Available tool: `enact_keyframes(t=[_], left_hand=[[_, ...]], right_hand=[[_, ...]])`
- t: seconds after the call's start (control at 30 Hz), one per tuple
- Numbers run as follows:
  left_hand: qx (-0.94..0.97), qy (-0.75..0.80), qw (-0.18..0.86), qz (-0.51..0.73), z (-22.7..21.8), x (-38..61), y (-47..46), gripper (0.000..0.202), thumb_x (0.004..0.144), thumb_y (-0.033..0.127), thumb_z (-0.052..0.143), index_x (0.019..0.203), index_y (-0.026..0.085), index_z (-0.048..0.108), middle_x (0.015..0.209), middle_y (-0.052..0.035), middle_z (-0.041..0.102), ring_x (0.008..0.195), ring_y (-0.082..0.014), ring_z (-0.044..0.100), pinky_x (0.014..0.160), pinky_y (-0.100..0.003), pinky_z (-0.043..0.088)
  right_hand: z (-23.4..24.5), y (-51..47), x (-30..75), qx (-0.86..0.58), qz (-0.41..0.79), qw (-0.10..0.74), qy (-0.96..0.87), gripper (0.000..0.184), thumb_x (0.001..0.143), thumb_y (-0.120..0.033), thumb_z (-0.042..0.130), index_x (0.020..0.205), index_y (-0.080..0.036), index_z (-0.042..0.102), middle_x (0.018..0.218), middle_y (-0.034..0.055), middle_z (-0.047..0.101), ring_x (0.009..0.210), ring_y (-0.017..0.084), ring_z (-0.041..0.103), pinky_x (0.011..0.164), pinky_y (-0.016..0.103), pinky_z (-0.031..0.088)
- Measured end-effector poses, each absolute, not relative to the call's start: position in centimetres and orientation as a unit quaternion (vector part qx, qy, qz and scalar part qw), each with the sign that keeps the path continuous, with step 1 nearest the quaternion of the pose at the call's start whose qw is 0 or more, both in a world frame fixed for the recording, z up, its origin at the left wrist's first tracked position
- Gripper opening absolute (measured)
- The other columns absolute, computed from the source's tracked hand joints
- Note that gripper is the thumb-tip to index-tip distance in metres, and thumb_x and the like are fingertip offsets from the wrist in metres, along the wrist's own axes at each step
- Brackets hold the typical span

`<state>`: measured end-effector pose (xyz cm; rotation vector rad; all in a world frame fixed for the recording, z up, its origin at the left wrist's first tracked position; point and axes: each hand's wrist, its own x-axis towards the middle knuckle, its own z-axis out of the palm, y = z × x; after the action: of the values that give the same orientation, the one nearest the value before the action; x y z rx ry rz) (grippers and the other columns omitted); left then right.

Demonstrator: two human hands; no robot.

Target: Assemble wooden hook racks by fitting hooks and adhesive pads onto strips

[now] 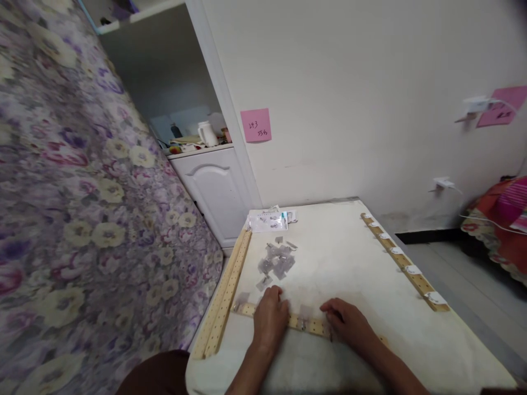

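Observation:
A perforated wooden strip (307,325) lies across the near part of a white table (362,274). My left hand (270,318) rests on the strip's left part, fingers curled down onto it. My right hand (348,323) presses on the strip's right part, fingers bent at a small clear piece I cannot make out. A small clear hook (305,314) sits on the strip between the two hands. Just beyond the hands lies a pile of several small clear plastic pieces (278,262).
Two more wooden strips (224,296) lie along the table's left edge. Another strip with white hooks (405,263) runs along the right edge. Plastic packets (272,219) lie at the far edge. A floral bedspread (82,219) fills the left; a white cabinet (214,186) stands behind.

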<state>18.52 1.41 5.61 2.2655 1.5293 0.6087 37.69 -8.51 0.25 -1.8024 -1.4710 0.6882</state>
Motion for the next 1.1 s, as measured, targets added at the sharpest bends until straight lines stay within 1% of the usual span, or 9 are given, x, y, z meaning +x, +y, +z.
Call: enact_keyframes(t=[0.2,0.43,0.57,0.73,0.83,0.9,0.97,1.03,1.1], left_hand=[[0.797,0.536,0.179,0.213,5.0,18.3,1.0,0.017,0.074,0.014,0.04,0.084,0.021,0.052,0.071,0.0012,0.058,0.068,-0.015,0.054,0.061,-0.024,0.034],[0.797,0.519,0.201,0.234,4.8,16.8,-0.3,0.021,0.077,0.017,0.04,0.093,0.021,0.054,0.082,-0.0019,0.06,0.075,-0.0177,0.057,0.068,-0.028,0.04],[0.803,0.509,0.195,0.24,4.7,15.7,-1.2,0.018,0.08,0.021,0.041,0.09,0.02,0.055,0.088,-0.0047,0.06,0.083,-0.0195,0.057,0.075,-0.031,0.042],[0.781,0.506,0.226,0.288,5.3,14.9,-2.6,0.02,0.083,0.031,0.043,0.094,0.021,0.055,0.086,-0.0032,0.058,0.075,-0.018,0.055,0.07,-0.029,0.042],[0.751,0.5,0.309,0.302,5.0,15.5,-4.4,0.021,0.083,0.038,0.044,0.09,0.021,0.055,0.071,0.0014,0.056,0.065,-0.015,0.052,0.063,-0.026,0.04],[0.724,0.483,0.404,0.28,4.1,16.4,-5.9,0.024,0.081,0.042,0.046,0.081,0.02,0.055,0.06,0.0033,0.053,0.058,-0.013,0.05,0.056,-0.023,0.038],[0.674,0.474,0.517,0.234,3.1,17.7,-7.3,0.029,0.077,0.048,0.047,0.075,0.019,0.053,0.05,0.0046,0.051,0.044,-0.0095,0.043,0.044,-0.021,0.031],[0.612,0.474,0.608,0.177,2.3,19.0,-8.4,0.036,0.074,0.053,0.046,0.082,0.018,0.052,0.044,0.0058,0.052,0.029,-0.0064,0.03,0.032,-0.02,0.018],[0.563,0.466,0.667,0.147,2.0,20.2,-8.9,0.038,0.071,0.052,0.046,0.085,0.017,0.05,0.043,0.0046,0.055,0.024,-0.0056,0.028,0.029,-0.02,0.012]], right_hand=[[0.5,-8.5,37.7,-0.695,0.261,0.345,-0.574,0.026,0.076,-0.021,0.043,0.091,-0.022,0.065,0.089,0.0026,0.068,0.084,0.018,0.06,0.075,0.027,0.041],[0.8,-8.6,37.7,-0.693,0.261,0.35,-0.574,0.027,0.076,-0.021,0.043,0.091,-0.022,0.064,0.089,0.003,0.068,0.085,0.018,0.06,0.075,0.027,0.041],[0.7,-8.6,37.7,-0.694,0.266,0.347,-0.572,0.026,0.076,-0.022,0.043,0.092,-0.022,0.064,0.089,0.0032,0.068,0.085,0.018,0.06,0.075,0.027,0.041],[0.5,-8.6,37.8,-0.695,0.264,0.346,-0.572,0.026,0.076,-0.022,0.043,0.092,-0.022,0.064,0.088,0.0033,0.068,0.084,0.018,0.06,0.074,0.027,0.041],[0.6,-8.6,37.8,-0.695,0.266,0.35,-0.569,0.027,0.076,-0.021,0.043,0.091,-0.022,0.065,0.088,0.0031,0.068,0.083,0.018,0.06,0.073,0.027,0.041],[0.8,-8.6,37.8,-0.694,0.263,0.354,-0.569,0.027,0.076,-0.021,0.043,0.091,-0.021,0.065,0.088,0.0032,0.068,0.083,0.018,0.06,0.073,0.027,0.041],[0.9,-8.6,37.8,-0.694,0.264,0.354,-0.569,0.026,0.075,-0.021,0.044,0.091,-0.021,0.065,0.086,0.0031,0.068,0.082,0.018,0.06,0.072,0.027,0.041],[1.0,-8.6,37.9,-0.695,0.267,0.353,-0.567,0.025,0.075,-0.022,0.045,0.091,-0.021,0.064,0.084,0.0027,0.068,0.08,0.018,0.06,0.072,0.027,0.041],[1.0,-8.6,37.9,-0.697,0.271,0.351,-0.564,0.026,0.075,-0.022,0.045,0.092,-0.021,0.064,0.084,0.0024,0.068,0.08,0.017,0.06,0.072,0.027,0.041]])
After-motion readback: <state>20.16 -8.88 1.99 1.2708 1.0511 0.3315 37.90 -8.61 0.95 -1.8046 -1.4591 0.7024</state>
